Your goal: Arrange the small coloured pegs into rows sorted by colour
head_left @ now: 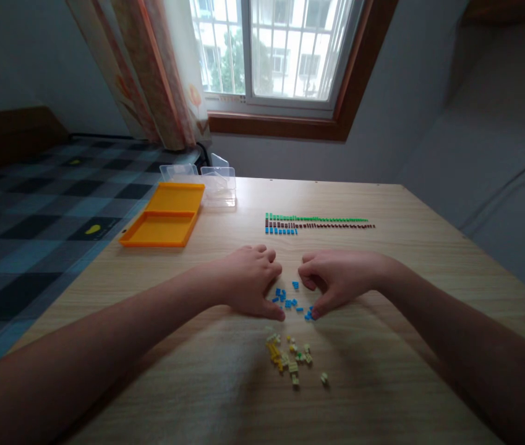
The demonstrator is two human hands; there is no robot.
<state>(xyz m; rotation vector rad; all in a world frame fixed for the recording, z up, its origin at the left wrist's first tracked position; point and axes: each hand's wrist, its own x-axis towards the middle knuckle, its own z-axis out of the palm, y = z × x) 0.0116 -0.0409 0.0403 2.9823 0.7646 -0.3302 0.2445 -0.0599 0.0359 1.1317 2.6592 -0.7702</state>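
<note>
My left hand (250, 278) and my right hand (334, 278) rest knuckles-up on the wooden table (383, 395), fingers curled, on either side of a small scatter of loose blue bricks (290, 300). My right thumb touches a blue brick at the scatter's lower right. My left thumb lies beside the scatter's lower left. Whether either hand holds a brick is hidden by the curled fingers. Further back lie three tidy rows: green bricks (315, 218), dark red bricks (331, 225), and a short blue row (281, 231). A pile of yellow bricks (290, 358) lies nearer me.
An open orange box (164, 216) lies at the table's back left, with clear plastic containers (218, 182) behind it. A bed with a checked cover (25, 210) stands to the left. A window (281, 49) and curtain (151, 68) are beyond the table.
</note>
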